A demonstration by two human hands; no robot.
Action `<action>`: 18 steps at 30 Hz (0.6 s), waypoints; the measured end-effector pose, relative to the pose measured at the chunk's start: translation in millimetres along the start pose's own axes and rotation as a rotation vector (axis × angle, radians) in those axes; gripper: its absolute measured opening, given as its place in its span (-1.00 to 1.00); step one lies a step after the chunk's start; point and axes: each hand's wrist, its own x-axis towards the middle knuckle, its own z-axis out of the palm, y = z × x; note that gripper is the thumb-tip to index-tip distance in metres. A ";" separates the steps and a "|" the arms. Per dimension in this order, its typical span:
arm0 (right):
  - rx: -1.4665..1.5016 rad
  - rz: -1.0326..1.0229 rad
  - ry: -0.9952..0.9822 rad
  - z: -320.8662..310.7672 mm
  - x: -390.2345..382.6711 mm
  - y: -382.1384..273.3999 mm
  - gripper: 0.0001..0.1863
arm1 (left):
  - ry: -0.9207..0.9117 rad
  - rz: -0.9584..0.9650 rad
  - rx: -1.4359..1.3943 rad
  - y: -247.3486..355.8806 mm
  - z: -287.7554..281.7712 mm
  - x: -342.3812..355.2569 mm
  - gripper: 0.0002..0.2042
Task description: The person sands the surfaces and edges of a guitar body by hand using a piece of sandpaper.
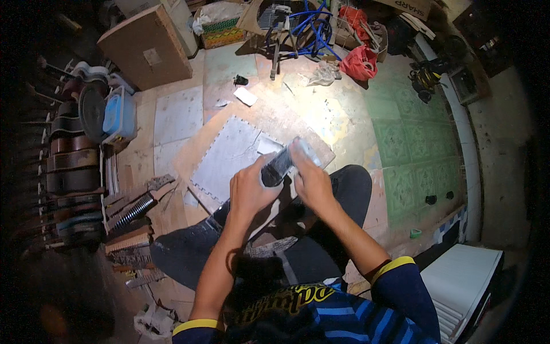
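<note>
Seated on the floor with bent legs, I have both hands together over the near edge of a board. My left hand [252, 186] is closed around a dark, flat-sided piece [277, 166] with grey dust on it; its exact kind cannot be made out. My right hand [312, 179] is closed at the far end of that piece, with a pale grey, blurred patch [308, 152] by its fingers. Whether that patch is a separate sheet is unclear. Beyond my left hand lies a small white sheet [268, 145] on a grey foam mat [226, 155] with toothed edges.
Several guitars [71, 149] stand in a row at the left, beside a lidded plastic tub [119, 114]. Saws [129, 215] lie near my left knee. A cardboard box [146, 51], blue hose [312, 28] and red bag [360, 63] are at the back. A white appliance [464, 286] stands lower right.
</note>
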 end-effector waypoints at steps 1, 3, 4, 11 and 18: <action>0.050 -0.070 0.033 2.3 -11.8 -5.5 -0.26 | 0.002 -0.009 -0.002 0.4 0.3 0.4 -0.42; 0.072 -0.114 0.064 4.9 -19.7 -6.3 -0.25 | -0.045 -0.054 -0.039 1.4 -1.5 -1.1 -0.42; 0.011 -0.048 0.033 2.9 -8.3 4.2 -0.24 | -0.024 -0.012 -0.054 -0.7 -0.4 -1.4 -0.42; 0.055 -0.082 0.096 6.2 -23.4 -19.3 -0.26 | -0.023 -0.051 -0.034 -4.5 -2.0 2.8 -0.42; -0.028 -0.037 0.058 12.1 -15.8 -16.0 -0.23 | -0.013 -0.029 -0.011 -6.7 -4.2 5.4 -0.43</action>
